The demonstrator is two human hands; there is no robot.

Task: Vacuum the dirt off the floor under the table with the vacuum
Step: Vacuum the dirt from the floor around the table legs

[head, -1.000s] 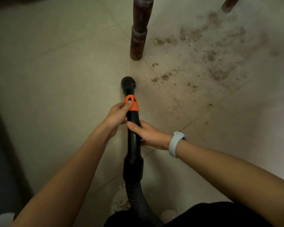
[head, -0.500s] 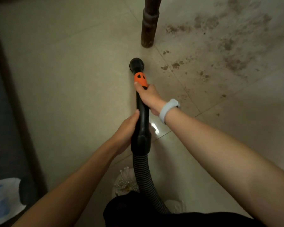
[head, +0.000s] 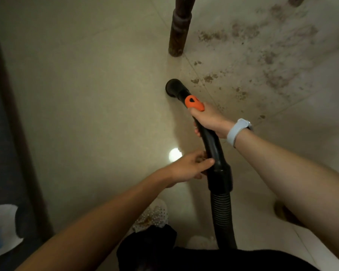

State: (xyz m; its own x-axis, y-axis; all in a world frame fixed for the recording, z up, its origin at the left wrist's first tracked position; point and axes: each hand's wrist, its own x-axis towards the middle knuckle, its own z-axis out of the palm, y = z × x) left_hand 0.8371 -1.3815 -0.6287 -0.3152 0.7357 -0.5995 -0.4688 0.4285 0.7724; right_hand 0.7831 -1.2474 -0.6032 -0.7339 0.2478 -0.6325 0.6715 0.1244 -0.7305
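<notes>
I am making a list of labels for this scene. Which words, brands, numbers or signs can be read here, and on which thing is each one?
None can be read.
The orange slider on the vacuum pipe: dark openings only, no text.
The watch band near the right hand: plain.
The white and blue thing at the lower left: too blurred to tell.
The left hand touches the pipe lower down.

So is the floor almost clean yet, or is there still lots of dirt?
Lots left. The dirt lies scattered past the table leg, and no cleaned strip shows in it. Done: the vacuum wand is picked up. In hand: the right hand grips it below the orange slider, the left hand touches it lower, and the nozzle sits beside the nearest crumbs.
</notes>
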